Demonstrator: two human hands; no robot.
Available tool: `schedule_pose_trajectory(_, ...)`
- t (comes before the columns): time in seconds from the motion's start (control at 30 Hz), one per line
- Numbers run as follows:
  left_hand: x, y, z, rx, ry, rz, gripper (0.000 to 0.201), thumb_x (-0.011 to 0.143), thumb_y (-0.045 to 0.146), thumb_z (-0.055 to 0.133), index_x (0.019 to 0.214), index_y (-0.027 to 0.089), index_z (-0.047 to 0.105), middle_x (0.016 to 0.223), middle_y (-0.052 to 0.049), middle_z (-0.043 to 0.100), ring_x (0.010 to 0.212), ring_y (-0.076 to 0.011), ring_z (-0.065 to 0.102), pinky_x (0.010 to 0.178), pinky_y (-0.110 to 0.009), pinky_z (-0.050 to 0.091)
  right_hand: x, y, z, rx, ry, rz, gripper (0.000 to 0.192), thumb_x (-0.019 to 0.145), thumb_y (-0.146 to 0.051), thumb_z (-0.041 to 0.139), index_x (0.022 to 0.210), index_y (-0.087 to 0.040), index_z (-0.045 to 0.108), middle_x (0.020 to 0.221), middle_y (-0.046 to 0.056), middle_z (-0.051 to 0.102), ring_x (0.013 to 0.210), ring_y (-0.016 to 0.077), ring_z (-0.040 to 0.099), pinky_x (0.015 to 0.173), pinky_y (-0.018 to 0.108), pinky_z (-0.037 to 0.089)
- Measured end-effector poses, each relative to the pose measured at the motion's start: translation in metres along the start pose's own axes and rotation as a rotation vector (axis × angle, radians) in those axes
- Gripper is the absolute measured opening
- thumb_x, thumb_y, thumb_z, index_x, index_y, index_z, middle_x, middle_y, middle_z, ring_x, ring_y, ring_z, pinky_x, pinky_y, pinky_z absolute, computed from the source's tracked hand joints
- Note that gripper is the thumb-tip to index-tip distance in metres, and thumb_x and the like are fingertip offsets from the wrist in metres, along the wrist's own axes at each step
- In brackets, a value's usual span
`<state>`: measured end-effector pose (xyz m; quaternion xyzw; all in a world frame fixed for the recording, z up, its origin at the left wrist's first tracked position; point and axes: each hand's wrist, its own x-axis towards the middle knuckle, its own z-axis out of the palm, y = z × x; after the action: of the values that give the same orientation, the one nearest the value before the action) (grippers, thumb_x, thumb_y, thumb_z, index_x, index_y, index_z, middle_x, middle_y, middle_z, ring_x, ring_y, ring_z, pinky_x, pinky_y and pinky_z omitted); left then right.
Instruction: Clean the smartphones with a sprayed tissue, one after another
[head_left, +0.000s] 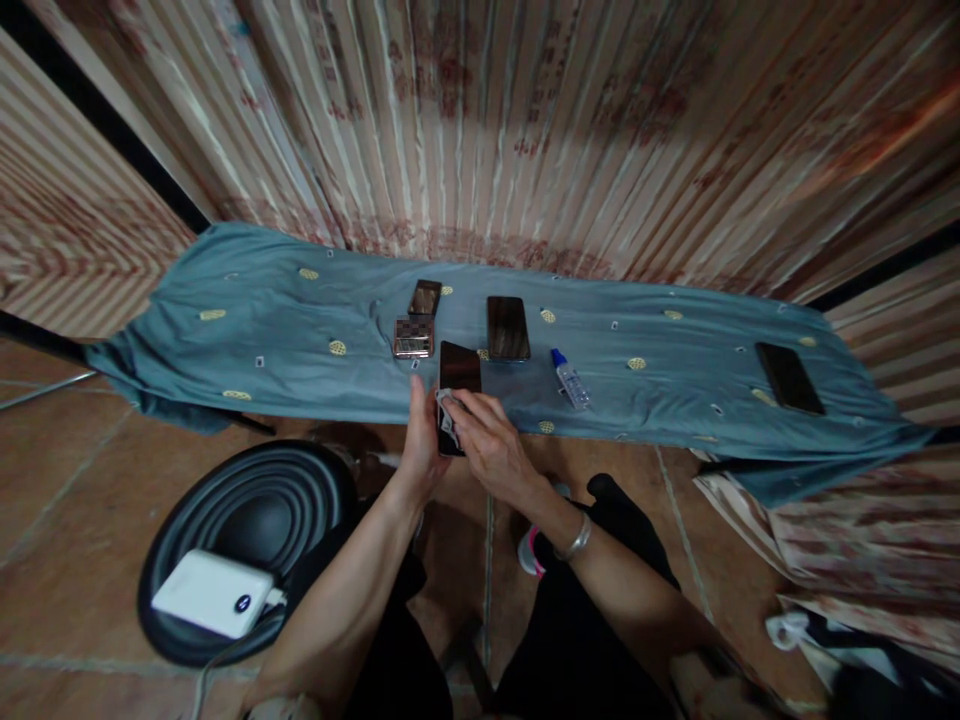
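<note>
My left hand (424, 436) grips a dark smartphone (460, 366) along its left side, thumb pointing up, at the front edge of the cloth-covered surface. Pressed to the lower part of its screen is a small grey cloth (448, 418), pinched under the fingers of my right hand (491, 440). Just beyond lie a small dark phone-like item (425, 297) and a palette-like case (414, 337) with a shiny front. Another dark phone (508, 328) rests behind and to the right. A clear bottle with a blue cap (572, 380) lies further right.
A teal patterned cloth (285, 340) covers the narrow surface, with one more dark phone (790, 378) at its right end. Pleated curtains (525, 130) hang behind. At lower left, a white power bank (214, 592) with a cable sits on a round black stool (315, 490).
</note>
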<state>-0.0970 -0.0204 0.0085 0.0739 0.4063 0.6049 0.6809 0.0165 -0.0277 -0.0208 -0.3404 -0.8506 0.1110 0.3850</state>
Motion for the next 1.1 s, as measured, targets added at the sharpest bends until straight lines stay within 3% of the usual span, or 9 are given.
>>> schedule_pose_trajectory(0.13, 0.003, 0.003, -0.005, 0.029, -0.019, 0.012, 0.060, 0.095, 0.064, 0.033, 0.083, 0.019, 0.071, 0.076, -0.006, 0.074, 0.087, -0.0203, 0.073, 0.074, -0.029, 0.058, -0.005, -0.007, 0.005, 0.047, -0.022, -0.022, 0.044, 0.102, -0.019, 0.036, 0.142, -0.016, 0.054, 0.135, 0.013, 0.062, 0.124, 0.0247, 0.053, 0.106, 0.046, 0.050)
schedule_pose_trajectory(0.27, 0.001, -0.005, -0.004, 0.046, -0.022, 0.029, 0.055, 0.097, 0.058, 0.038, 0.085, 0.017, 0.072, 0.085, -0.006, 0.076, 0.097, -0.0201, 0.073, 0.086, -0.030, 0.057, -0.003, 0.001, 0.006, 0.006, 0.002, -0.004, 0.044, 0.102, -0.018, 0.034, 0.141, -0.012, 0.054, 0.138, 0.014, 0.060, 0.126, 0.0253, 0.052, 0.108, 0.045, 0.049)
schedule_pose_trajectory(0.43, -0.004, -0.022, 0.004, 0.013, -0.126, 0.026, 0.048, 0.099, 0.049, 0.042, 0.116, 0.014, 0.070, 0.116, -0.009, 0.074, 0.124, -0.0215, 0.062, 0.108, -0.033, 0.045, 0.004, 0.027, 0.004, -0.051, 0.017, 0.099, 0.046, 0.102, -0.020, 0.033, 0.142, -0.014, 0.054, 0.142, 0.015, 0.057, 0.131, 0.0255, 0.050, 0.112, 0.047, 0.044)
schedule_pose_trajectory(0.57, 0.001, -0.037, 0.003, 0.013, -0.185, 0.052, 0.049, 0.099, 0.046, 0.043, 0.132, 0.016, 0.063, 0.135, -0.009, 0.066, 0.135, -0.0216, 0.053, 0.115, -0.035, 0.038, 0.008, 0.042, -0.002, -0.065, 0.006, 0.119, 0.047, 0.101, -0.020, 0.032, 0.144, -0.011, 0.051, 0.144, 0.017, 0.055, 0.134, 0.0269, 0.047, 0.114, 0.049, 0.041)
schedule_pose_trajectory(0.7, 0.001, -0.041, 0.001, 0.034, -0.212, 0.051, 0.053, 0.097, 0.052, 0.045, 0.133, 0.017, 0.063, 0.132, -0.010, 0.067, 0.134, -0.0243, 0.054, 0.114, -0.039, 0.040, 0.009, 0.050, -0.007, -0.089, 0.020, 0.158, 0.047, 0.101, -0.021, 0.032, 0.143, -0.010, 0.052, 0.144, 0.017, 0.056, 0.133, 0.0271, 0.048, 0.114, 0.050, 0.041)
schedule_pose_trajectory(0.9, -0.021, -0.025, 0.006, 0.086, -0.216, 0.042, 0.057, 0.097, 0.056, 0.042, 0.126, 0.015, 0.067, 0.116, -0.010, 0.075, 0.122, -0.0272, 0.063, 0.107, -0.038, 0.046, 0.000, 0.059, -0.007, -0.097, 0.047, 0.194, 0.047, 0.100, -0.020, 0.034, 0.142, -0.010, 0.053, 0.142, 0.018, 0.056, 0.133, 0.0272, 0.049, 0.114, 0.050, 0.040)
schedule_pose_trajectory(1.1, -0.029, -0.020, 0.008, 0.088, -0.185, 0.052, 0.061, 0.097, 0.059, 0.036, 0.129, 0.016, 0.064, 0.116, -0.011, 0.075, 0.115, -0.0267, 0.067, 0.104, -0.039, 0.049, -0.007, 0.050, -0.008, -0.061, 0.044, 0.150, 0.048, 0.097, -0.016, 0.035, 0.142, -0.009, 0.052, 0.143, 0.019, 0.056, 0.135, 0.0267, 0.048, 0.114, 0.050, 0.040)
